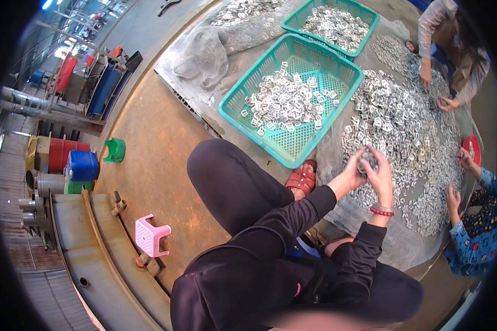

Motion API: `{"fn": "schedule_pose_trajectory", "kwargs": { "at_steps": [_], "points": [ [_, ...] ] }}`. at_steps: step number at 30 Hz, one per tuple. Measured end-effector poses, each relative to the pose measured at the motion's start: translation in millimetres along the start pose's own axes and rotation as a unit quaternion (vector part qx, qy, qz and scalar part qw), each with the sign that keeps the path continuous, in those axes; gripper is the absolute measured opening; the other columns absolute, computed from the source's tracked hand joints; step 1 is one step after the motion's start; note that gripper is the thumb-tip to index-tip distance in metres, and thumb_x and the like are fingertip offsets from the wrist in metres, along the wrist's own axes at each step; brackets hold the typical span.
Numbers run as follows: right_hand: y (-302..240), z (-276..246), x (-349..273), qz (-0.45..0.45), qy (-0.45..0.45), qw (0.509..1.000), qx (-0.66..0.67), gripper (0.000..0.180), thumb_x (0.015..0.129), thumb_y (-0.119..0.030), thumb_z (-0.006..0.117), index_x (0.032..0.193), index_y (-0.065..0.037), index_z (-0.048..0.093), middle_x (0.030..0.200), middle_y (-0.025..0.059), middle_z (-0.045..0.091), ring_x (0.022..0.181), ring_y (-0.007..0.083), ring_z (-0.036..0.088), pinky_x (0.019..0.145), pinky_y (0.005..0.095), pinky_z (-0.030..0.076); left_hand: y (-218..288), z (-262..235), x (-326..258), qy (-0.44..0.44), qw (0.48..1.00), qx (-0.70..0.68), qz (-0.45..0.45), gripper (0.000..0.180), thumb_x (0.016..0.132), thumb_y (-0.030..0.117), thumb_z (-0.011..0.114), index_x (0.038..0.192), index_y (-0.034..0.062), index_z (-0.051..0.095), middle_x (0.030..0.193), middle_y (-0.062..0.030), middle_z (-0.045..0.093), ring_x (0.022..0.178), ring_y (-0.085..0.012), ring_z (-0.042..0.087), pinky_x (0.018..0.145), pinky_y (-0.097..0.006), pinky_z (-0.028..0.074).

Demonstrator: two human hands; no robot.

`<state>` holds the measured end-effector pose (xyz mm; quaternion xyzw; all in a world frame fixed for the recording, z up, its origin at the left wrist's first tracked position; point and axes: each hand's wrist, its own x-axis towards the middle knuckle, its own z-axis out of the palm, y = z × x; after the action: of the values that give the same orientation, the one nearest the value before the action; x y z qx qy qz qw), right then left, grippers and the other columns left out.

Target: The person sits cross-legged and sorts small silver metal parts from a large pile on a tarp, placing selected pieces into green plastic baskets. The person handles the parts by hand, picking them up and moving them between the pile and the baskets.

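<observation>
The left hand (pixel 352 174) and right hand (pixel 382 175) cupped mostly hidden silvery pieces (pixel 368 160), near a heap of slotted metallic buckles (pixel 389 113).

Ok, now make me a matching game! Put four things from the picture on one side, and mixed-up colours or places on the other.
Things:
1. Right hand
2. Pink stool
3. Nearer basket
4. Sandal

Clues:
A. Red, worn on a foot
B. Blue-green, with metal pieces lying in it
C. Has a red bracelet at its wrist
D. Standing on the brown floor

Right pairs: 1-C, 2-D, 3-B, 4-A
</observation>
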<state>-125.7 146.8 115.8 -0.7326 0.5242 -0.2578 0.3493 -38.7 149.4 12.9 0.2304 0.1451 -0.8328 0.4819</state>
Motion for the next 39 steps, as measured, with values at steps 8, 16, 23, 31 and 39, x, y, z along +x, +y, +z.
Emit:
{"fn": "schedule_pose_trajectory", "kwargs": {
  "at_steps": [8,16,23,31,39],
  "points": [
    [52.4,-56.5,-1.2,0.032,0.228,0.962,0.145,0.033,0.084,-0.01,0.059,0.116,-0.003,0.059,0.112,0.0146,0.061,0.106,0.0237,0.056,0.093,0.0305,0.041,174.8,53.9,-31.1,-0.115,0.952,0.094,0.267,0.026,0.081,0.023,0.049,0.095,0.0047,0.06,0.096,-0.0102,0.061,0.086,-0.0323,0.057,0.072,-0.045,0.049],
    [142.1,-13.6,-21.3,0.226,0.139,0.952,-0.154,0.083,0.068,-0.014,0.072,0.14,-0.026,0.032,0.145,0.0189,0.025,0.131,0.0356,0.027,0.107,0.047,0.024,212.6,51.9,-29.8,0.367,0.156,0.696,0.597,0.056,0.07,0.015,0.071,0.121,0.0044,0.048,0.116,-0.0208,0.051,0.117,-0.0391,0.04,0.096,-0.051,0.032],
    [169.3,29.2,-0.8,0.271,0.004,0.953,-0.137,0.115,0.05,-0.018,0.083,0.143,-0.03,0.017,0.148,0.0241,0.007,0.132,0.0503,0.008,0.108,0.0543,0.014,70.2,-6.6,98.1,-0.115,0.278,0.931,0.207,0.097,0.051,0.035,0.083,0.134,0.009,0.039,0.131,-0.0208,0.044,0.123,-0.0355,0.039,0.103,-0.042,0.031],
    [196.7,39.5,33.2,0.091,0.054,0.983,-0.147,0.076,0.056,-0.004,0.079,0.124,-0.003,0.046,0.127,0.022,0.044,0.115,0.0404,0.044,0.096,0.0439,0.037,35.6,-37.5,123.4,-0.029,0.325,0.9,0.287,0.065,0.053,0.025,0.078,0.111,0.0098,0.053,0.113,-0.0169,0.053,0.109,-0.037,0.048,0.092,-0.046,0.039],
    [165.7,36.7,-1.6,0.164,0.186,0.955,0.163,0.035,0.077,-0.01,0.06,0.11,0.002,0.059,0.11,0.0135,0.061,0.099,0.0246,0.057,0.09,0.0336,0.043,21.4,-50.4,98.2,-0.045,0.402,0.849,0.339,0.038,0.065,0.023,0.071,0.1,0.0078,0.065,0.109,-0.0134,0.061,0.106,-0.0295,0.054,0.092,-0.042,0.041]
  ]
}}
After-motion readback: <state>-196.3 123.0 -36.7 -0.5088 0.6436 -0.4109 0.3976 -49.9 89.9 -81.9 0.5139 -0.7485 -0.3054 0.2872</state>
